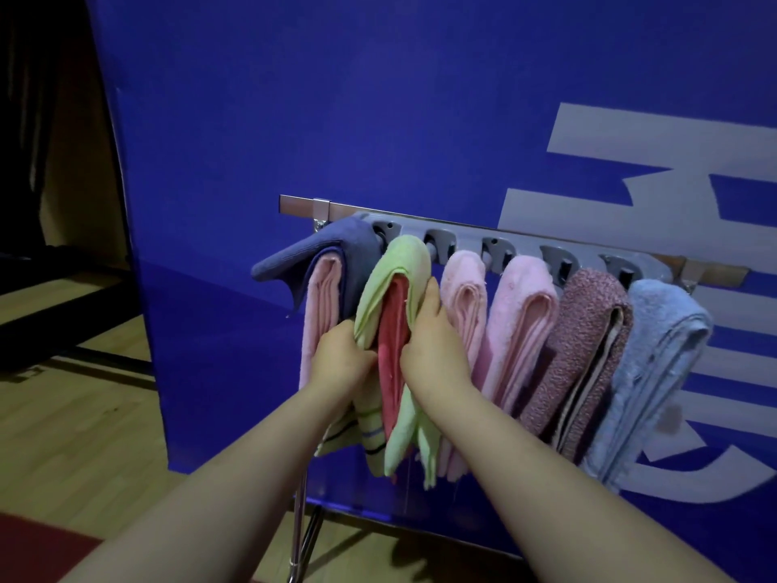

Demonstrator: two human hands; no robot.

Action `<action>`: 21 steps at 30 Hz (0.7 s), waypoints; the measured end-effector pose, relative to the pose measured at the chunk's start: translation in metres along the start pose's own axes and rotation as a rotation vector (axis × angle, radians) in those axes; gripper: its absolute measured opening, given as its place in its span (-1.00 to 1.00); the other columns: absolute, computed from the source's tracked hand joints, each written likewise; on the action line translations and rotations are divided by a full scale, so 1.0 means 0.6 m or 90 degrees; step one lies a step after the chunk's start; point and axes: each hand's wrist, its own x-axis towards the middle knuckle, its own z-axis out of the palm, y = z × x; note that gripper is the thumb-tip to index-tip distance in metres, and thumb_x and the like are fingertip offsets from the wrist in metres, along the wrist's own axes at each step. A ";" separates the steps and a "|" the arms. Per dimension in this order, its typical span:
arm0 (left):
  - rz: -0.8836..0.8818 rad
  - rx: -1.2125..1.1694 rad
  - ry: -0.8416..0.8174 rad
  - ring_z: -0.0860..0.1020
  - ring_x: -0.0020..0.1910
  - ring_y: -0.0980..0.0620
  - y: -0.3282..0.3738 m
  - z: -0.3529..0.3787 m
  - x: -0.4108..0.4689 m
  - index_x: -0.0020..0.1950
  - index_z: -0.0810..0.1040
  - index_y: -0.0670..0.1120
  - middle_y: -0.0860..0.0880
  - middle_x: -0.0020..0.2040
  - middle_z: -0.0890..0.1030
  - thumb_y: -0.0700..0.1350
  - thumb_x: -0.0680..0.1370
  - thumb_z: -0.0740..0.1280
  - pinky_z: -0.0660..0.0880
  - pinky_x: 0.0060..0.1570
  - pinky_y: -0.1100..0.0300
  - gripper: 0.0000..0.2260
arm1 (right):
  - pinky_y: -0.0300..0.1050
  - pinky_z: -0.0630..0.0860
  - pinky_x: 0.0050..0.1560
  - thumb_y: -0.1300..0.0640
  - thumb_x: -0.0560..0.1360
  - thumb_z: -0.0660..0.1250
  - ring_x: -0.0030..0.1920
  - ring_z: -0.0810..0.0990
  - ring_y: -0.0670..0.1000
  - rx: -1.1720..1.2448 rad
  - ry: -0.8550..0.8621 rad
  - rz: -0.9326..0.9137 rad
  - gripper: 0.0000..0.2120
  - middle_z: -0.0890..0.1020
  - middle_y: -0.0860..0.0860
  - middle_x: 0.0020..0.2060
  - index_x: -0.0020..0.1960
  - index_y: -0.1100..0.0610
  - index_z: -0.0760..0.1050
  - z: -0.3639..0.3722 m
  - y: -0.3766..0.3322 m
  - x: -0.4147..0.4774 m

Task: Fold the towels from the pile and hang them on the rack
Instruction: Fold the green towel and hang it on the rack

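A grey rack (525,248) with several pegs is fixed to a blue panel. Folded towels hang from it side by side. On the second peg from the left hangs a light green towel (395,275) with a red towel (393,330) folded inside it. My left hand (340,359) grips the green towel's left fold. My right hand (433,342) holds its right fold, fingers reaching up along the cloth. To the left hang a dark blue towel (336,246) over a pink one (321,313).
Right of my hands hang two pink towels (464,296) (521,317), a speckled mauve towel (584,342) and a light blue towel (660,363). The blue panel (294,98) carries white lettering. Wooden floor (75,414) lies to the left; a metal stand leg (300,536) shows below.
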 end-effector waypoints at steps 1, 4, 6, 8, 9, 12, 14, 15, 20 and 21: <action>-0.001 0.030 0.016 0.55 -0.24 0.00 -0.004 0.002 0.000 -0.14 0.50 -0.06 0.03 -0.26 0.58 -0.15 0.47 0.34 0.49 -0.25 0.11 -0.96 | 0.03 0.52 0.08 0.27 0.50 0.24 0.15 0.56 0.22 0.067 0.000 0.034 -0.34 0.50 0.17 0.21 0.52 0.16 0.05 0.008 0.007 -0.003; 0.005 0.118 0.083 0.56 -0.19 -0.09 -0.014 0.012 0.006 0.00 0.44 -0.11 -0.02 -0.18 0.57 -0.19 0.49 0.24 0.55 -0.17 0.01 -0.89 | -0.12 0.47 -0.12 0.33 0.46 0.20 -0.05 0.61 0.17 0.200 0.013 0.141 -0.80 0.57 0.05 -0.16 0.04 0.13 0.45 0.038 0.034 -0.007; -0.025 0.108 0.114 0.57 -0.16 -0.10 -0.015 0.016 0.007 0.08 0.41 -0.10 -0.01 -0.15 0.56 -0.24 0.50 0.20 0.57 -0.12 -0.01 -0.83 | -0.09 0.51 -0.13 0.33 0.44 0.19 -0.11 0.60 0.17 0.212 0.066 0.164 -0.85 0.57 0.07 -0.22 -0.11 0.15 0.48 0.050 0.045 -0.008; -0.040 0.039 0.149 0.58 -0.16 -0.13 -0.022 0.022 0.008 0.14 0.38 -0.03 -0.04 -0.13 0.59 -0.27 0.46 0.16 0.59 -0.12 -0.06 -0.72 | -0.01 0.56 -0.06 0.31 0.41 0.20 -0.09 0.60 0.18 0.197 0.112 0.159 -0.82 0.61 0.14 -0.16 -0.05 0.15 0.50 0.059 0.054 -0.006; -0.035 0.028 0.151 0.58 -0.15 -0.14 -0.025 0.026 0.007 0.20 0.36 -0.02 -0.06 -0.11 0.60 -0.28 0.44 0.17 0.58 -0.12 -0.06 -0.65 | 0.00 0.56 -0.01 0.31 0.40 0.20 -0.05 0.60 0.19 0.192 0.116 0.159 -0.76 0.62 0.16 -0.10 0.03 0.14 0.49 0.063 0.059 -0.004; -0.014 0.048 0.087 0.57 -0.14 -0.13 -0.040 0.044 -0.001 0.28 0.28 -0.05 -0.08 -0.06 0.60 -0.21 0.49 0.26 0.54 -0.11 -0.03 -0.62 | 0.03 0.53 0.13 0.35 0.40 0.19 0.10 0.60 0.18 0.184 0.089 0.161 -0.50 0.62 0.17 0.08 0.31 0.09 0.40 0.072 0.065 -0.004; -0.017 0.070 0.039 0.59 -0.14 -0.16 -0.052 0.056 -0.007 0.18 0.35 -0.10 -0.10 -0.10 0.61 -0.14 0.51 0.29 0.54 -0.14 -0.03 -0.73 | 0.01 0.53 0.15 0.38 0.40 0.17 0.10 0.60 0.19 0.183 0.052 0.141 -0.50 0.62 0.16 0.07 0.31 0.09 0.41 0.077 0.062 -0.011; -0.032 0.075 0.015 0.60 -0.13 -0.16 -0.057 0.060 -0.012 0.10 0.40 -0.11 -0.09 -0.11 0.61 -0.12 0.50 0.30 0.53 -0.15 0.01 -0.79 | -0.02 0.53 0.13 0.39 0.41 0.17 0.08 0.60 0.19 0.190 0.027 0.133 -0.52 0.63 0.16 0.04 0.29 0.10 0.44 0.082 0.062 -0.017; -0.103 0.002 -0.068 0.65 -0.25 -0.04 -0.109 0.083 -0.045 -0.06 0.53 0.07 0.06 -0.25 0.65 -0.02 0.37 0.27 0.62 -0.26 0.00 -0.83 | -0.16 0.47 0.10 0.34 0.49 0.17 0.12 0.61 0.17 0.226 -0.034 0.173 -0.51 0.65 0.16 0.10 0.40 0.11 0.41 0.115 0.068 -0.056; -0.111 0.004 -0.051 0.64 -0.27 -0.02 -0.119 0.085 -0.048 -0.06 0.53 0.08 0.07 -0.26 0.64 -0.02 0.35 0.26 0.61 -0.29 0.00 -0.82 | -0.17 0.47 0.09 0.33 0.50 0.16 0.13 0.61 0.17 0.221 -0.032 0.181 -0.52 0.65 0.16 0.10 0.40 0.12 0.41 0.121 0.071 -0.061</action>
